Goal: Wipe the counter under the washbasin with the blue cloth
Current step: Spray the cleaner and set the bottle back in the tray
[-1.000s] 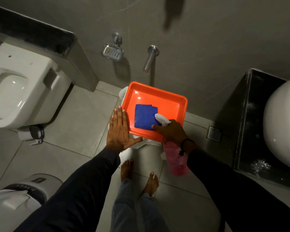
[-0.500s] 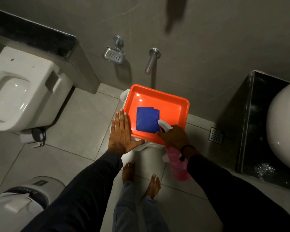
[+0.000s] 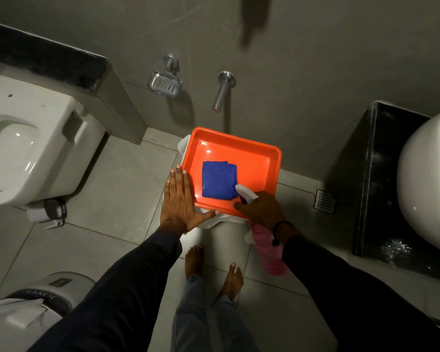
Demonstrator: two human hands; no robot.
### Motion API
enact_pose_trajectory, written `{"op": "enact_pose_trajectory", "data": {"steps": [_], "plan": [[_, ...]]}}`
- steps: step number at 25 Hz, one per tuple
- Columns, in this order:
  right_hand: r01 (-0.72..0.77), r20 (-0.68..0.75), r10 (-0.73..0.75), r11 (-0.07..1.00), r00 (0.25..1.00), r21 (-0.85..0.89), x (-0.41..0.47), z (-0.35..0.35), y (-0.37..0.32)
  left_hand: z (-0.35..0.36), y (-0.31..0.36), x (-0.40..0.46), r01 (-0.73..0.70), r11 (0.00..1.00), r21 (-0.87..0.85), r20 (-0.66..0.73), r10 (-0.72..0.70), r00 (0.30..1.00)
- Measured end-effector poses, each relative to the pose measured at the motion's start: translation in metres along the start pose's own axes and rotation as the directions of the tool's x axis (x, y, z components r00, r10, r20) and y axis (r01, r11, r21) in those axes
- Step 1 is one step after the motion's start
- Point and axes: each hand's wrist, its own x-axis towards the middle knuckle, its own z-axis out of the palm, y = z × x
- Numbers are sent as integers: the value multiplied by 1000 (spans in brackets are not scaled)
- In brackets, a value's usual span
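A toilet (image 3: pixel 28 146) hangs at far left, a bin (image 3: pixel 23 308) below it. On the wall are a soap dish (image 3: pixel 165 83) and a spout (image 3: pixel 222 91). The left hand (image 3: pixel 182 199) lies flat and open, fingers spread along the left edge of the orange tray (image 3: pixel 259 161), thumb under its near corner, gripping nothing. The blue cloth (image 3: pixel 218 179) lies folded in the tray, just right of that hand's fingers and apart from them. The right hand (image 3: pixel 262 209) is closed around a pink spray bottle (image 3: pixel 269 252); its white nozzle touches the cloth's near right corner. Farther right, a floor drain (image 3: pixel 325 201), then the black counter (image 3: pixel 374 179) carrying the washbasin (image 3: pixel 429 179).
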Motion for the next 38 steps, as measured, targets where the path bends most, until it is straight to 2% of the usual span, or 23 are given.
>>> {"op": "enact_pose_trajectory", "data": {"steps": [5,10,15,20,25,29,31,32,34,38], "plan": [[-3,-48,2,1000,999,-28,-2,-1,2,2,0,0,12,999,30,14,-13,1000],[18,-12,-18,1000,1000,-16,-4,-1,5,3,1,1,14,1000,23,10,-14,1000],[30,-98,-28,999,995,12,-8,-2,7,4,0,1,12,1000,26,4,-12,1000],[32,-79,-34,999,996,-22,-6,-4,7,4,0,1,8,1000,14,-3,-8,1000],[39,-94,-37,999,995,23,-8,-9,10,-1,2,-1,16,998,54,18,-17,1000],[53,-262,7,973,965,224,-13,-34,0,-5,5,-4,27,995,91,40,-31,999],[64,-315,91,892,945,448,-6,-54,-13,-6,6,-5,25,996,91,32,-28,999],[84,-340,109,858,934,507,0,-64,-20,-6,5,-5,25,996,85,28,-27,999],[174,-425,54,861,903,479,13,-81,-34,-6,6,-4,18,996,82,25,-20,999],[372,-516,-180,879,838,297,23,-86,-56,-4,6,-5,5,998,70,21,-7,1000]]}}
